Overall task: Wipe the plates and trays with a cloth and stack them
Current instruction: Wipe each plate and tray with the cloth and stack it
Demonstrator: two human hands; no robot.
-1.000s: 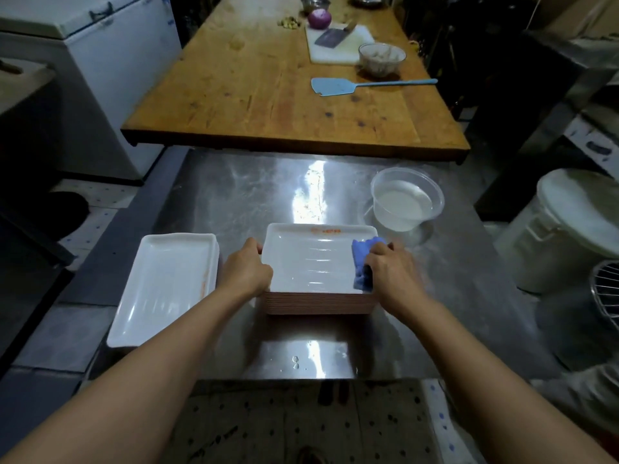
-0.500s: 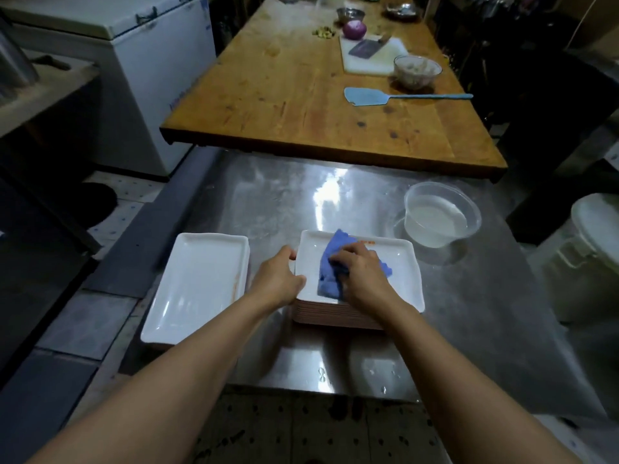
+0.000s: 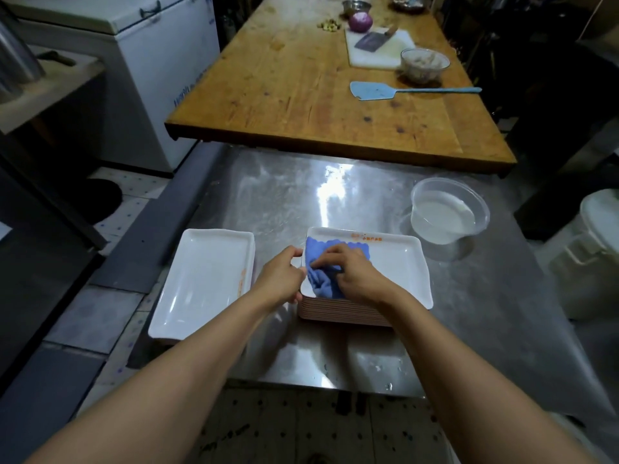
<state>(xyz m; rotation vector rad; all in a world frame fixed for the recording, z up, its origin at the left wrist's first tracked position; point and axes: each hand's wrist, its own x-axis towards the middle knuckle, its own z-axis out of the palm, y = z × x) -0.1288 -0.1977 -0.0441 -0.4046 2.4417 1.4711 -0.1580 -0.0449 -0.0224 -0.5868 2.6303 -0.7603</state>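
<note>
step: I read this as wiping the top tray [image 3: 395,266] of the stack [image 3: 345,314]; not yet moved over.
right hand [image 3: 360,279]: fingers curled down on the blue cloth [image 3: 323,279], pressing it into the tray's left half.
left hand [image 3: 279,279]: gripping the tray's left rim, thumb on top, steadying the stack.
how: I'd keep the left grip firm, sweep the cloth flat toward the right side and into the corners, light pressure so the stack doesn't slide.
wiped tray [image 3: 204,283]: just left of the stack, apart from it; I take it as the drop spot.
surface: steel table [image 3: 469,296], wet sheen, droplets near the front edge below the stack.
water tub [image 3: 449,216]: clear, behind-right of the stack, near.
room: wooden table [image 3: 301,95] beyond the stack with cutting board [image 3: 378,48], cleaver [image 3: 371,38], onion [image 3: 361,21], bowl [image 3: 424,65], blue spatula [image 3: 375,91]; white chest freezer [image 3: 140,61] far left; white bucket [image 3: 599,242] right.
</note>
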